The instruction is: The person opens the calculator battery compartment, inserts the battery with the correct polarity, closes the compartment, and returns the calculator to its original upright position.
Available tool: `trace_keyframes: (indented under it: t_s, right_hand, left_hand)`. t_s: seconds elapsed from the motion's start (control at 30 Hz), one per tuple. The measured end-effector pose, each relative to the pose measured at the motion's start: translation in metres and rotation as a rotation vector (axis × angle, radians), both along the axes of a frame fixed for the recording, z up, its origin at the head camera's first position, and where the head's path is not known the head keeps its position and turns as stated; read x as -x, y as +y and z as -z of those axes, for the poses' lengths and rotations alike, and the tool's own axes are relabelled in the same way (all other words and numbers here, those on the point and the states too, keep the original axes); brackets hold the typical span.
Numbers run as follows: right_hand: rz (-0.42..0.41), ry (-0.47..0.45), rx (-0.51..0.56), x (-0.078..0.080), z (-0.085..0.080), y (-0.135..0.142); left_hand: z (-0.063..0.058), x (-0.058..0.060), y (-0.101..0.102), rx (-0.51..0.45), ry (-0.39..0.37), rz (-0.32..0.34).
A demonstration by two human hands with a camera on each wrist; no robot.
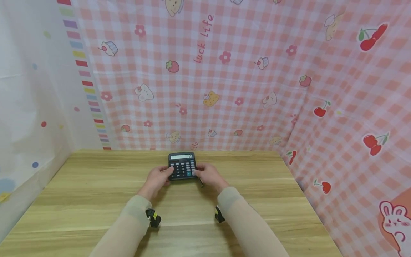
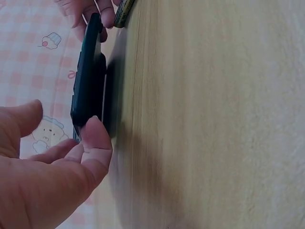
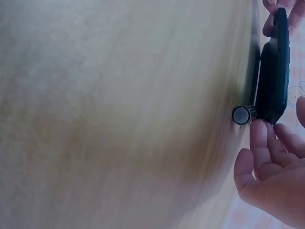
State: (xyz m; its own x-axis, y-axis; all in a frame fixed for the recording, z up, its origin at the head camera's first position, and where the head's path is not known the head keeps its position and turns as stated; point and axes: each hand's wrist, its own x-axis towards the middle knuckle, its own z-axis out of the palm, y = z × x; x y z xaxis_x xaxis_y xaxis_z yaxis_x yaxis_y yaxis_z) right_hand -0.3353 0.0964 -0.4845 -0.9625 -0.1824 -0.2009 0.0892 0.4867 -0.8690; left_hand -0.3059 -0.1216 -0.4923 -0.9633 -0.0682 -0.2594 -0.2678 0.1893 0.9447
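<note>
A black desk calculator (image 1: 182,166) faces up between both hands, digits at the right end of its display. My left hand (image 1: 159,177) holds its left side, the thumb over the keys and fingers under the edge. The left wrist view shows that hand (image 2: 62,176) with fingertips at the calculator's lower corner (image 2: 88,81). On the other side, my right hand (image 1: 210,175) holds the right edge, its thumb near the corner keys. A small battery (image 3: 241,115) lies beside the right fingertips, close to the calculator's underside.
The wood-grain table (image 1: 183,228) reaches back to a pink checked cloth (image 1: 192,89). Another printed cloth (image 1: 359,117) hangs at the right, and a white one (image 1: 29,89) at the left. Black wrist devices (image 1: 153,218) sit at both cuffs.
</note>
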Motion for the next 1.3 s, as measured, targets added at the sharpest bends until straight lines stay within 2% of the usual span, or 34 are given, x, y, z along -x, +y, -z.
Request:
trace_keyframes:
  t_s: [0.17, 0.57, 0.9, 1.3]
  right_hand:
    - [-0.009, -0.008, 0.020, -0.0013, -0.0009, 0.0011]
    - [-0.032, 0.028, 0.033, 0.0003, 0.0041, 0.0023]
    - [0.005, 0.012, 0.052, 0.0029, 0.0070, 0.0033]
    - [0.048, -0.004, 0.048, -0.0062, -0.0025, 0.0022]
  left_hand:
    - [-0.0005, 0.0005, 0.0004, 0.014, 0.002, 0.006]
    - [0.0020, -0.0020, 0.0003, 0.053, 0.022, 0.071]
    - [0.0005, -0.0031, -0.0002, 0.062, 0.044, 0.095]
    - [-0.0001, -0.0060, -0.0016, 0.028, 0.059, 0.091]
